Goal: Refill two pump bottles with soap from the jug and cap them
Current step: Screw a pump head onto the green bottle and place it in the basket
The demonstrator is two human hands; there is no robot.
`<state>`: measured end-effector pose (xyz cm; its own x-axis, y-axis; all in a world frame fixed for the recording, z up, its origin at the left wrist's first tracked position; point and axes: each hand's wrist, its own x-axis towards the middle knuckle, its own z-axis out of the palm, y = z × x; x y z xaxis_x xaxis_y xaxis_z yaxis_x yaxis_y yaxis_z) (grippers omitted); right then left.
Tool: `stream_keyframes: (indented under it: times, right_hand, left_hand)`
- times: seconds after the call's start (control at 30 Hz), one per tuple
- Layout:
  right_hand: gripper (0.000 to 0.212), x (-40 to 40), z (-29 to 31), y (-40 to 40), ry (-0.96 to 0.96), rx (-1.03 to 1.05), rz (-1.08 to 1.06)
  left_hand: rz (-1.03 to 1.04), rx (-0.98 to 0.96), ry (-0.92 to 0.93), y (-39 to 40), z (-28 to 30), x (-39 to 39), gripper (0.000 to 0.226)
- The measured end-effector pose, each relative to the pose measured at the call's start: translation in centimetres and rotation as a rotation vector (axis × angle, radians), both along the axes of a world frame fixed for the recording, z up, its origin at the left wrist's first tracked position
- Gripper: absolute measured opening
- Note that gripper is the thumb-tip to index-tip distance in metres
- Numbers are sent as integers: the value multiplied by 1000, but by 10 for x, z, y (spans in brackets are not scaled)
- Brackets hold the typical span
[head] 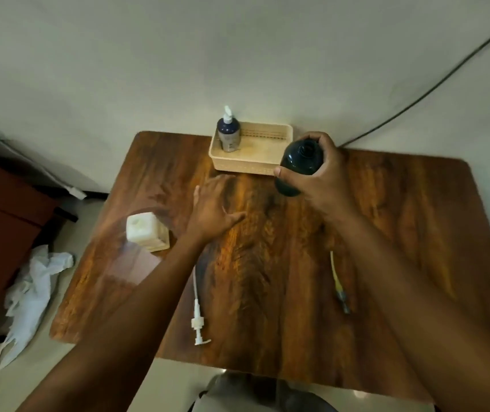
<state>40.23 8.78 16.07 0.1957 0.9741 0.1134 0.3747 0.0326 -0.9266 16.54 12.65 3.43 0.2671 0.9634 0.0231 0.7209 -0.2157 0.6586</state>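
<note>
My right hand [324,176] grips a dark uncapped bottle [298,162] just in front of the basket's right end, its open neck facing up. My left hand [214,209] hovers flat over the wooden table [267,263] with fingers spread and nothing in it. A second dark bottle [229,133] with a white pump stands in the left end of the beige basket [252,162]. The white soap jug [147,231] stands on the table's left side, left of my left hand. A white pump [197,316] with its tube lies near the front edge. A yellowish pump [339,283] lies to the right.
The table stands against a pale wall. A dark cable [431,87] runs down the wall at the right. A white plastic bag [29,295] lies on the floor to the left, beside a dark red cabinet [0,221].
</note>
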Motion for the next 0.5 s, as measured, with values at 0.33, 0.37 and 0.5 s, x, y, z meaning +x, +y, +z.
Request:
stream_keyframes:
  times: [0.33,0.37,0.5]
  right_hand:
    - [67,152,-16,-87,-68,-21,-228]
    - [66,162,-17,-96,-67,-27,-239]
    - [65,190,-28,-123,-59,-46,-290]
  left_hand:
    - [-762,-51,411,-85,-51,228,64]
    - [-838,-69,498,-97,-56,240,65]
    - [-1119,-35,760,-132,-74,262,50]
